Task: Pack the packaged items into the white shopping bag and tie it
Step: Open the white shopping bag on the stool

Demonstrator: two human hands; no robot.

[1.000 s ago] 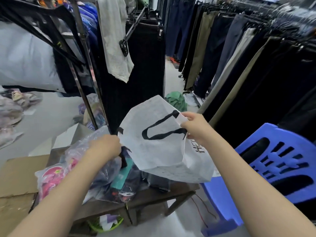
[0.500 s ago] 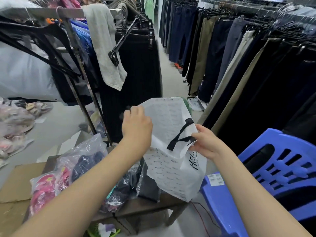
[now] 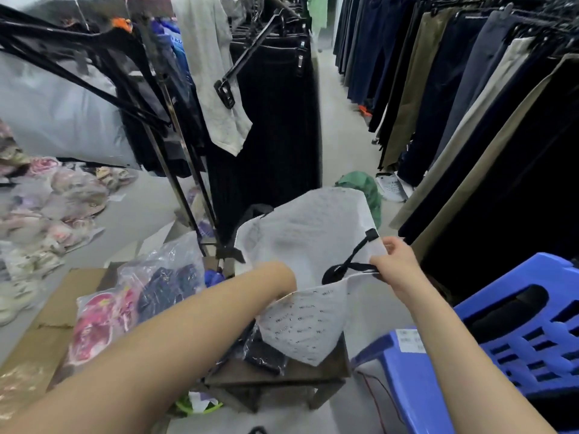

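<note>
White shopping bag (image 3: 300, 327) stands open before us over a small wooden table (image 3: 313, 374), its printed near wall sagging toward us and its plain far wall raised behind. Nearest, our left forearm (image 3: 203, 314) crosses over the table and goes down into the bag's mouth. The left hand is hidden inside the bag, so we cannot tell whether its fingers are straight, curled or holding anything. Our right hand (image 3: 396, 266) is at the right side of the mouth. Its fingers pinch the bag's top edge right where the black handle (image 3: 347, 266) is sewn on, and they hold that side up and away from the left arm. The handle loop droops into the opening between our two arms.

Under the bag's near wall a dark packaged item (image 3: 266, 355) lies on the table, touching the bag. To the left of our forearm lie more packaged items in clear plastic, one pink (image 3: 97, 324) and one dark blue (image 3: 169, 277), outside the bag. A sheet of cardboard (image 3: 47, 324) lies further left. A blue plastic chair (image 3: 517, 333) stands just beside the table on the right.

Beyond the bag, black trousers (image 3: 275, 120) hang on a rack, a green bundle (image 3: 363, 186) lies on the floor, and a long row of trousers (image 3: 470, 104) lines the right side of the aisle.
</note>
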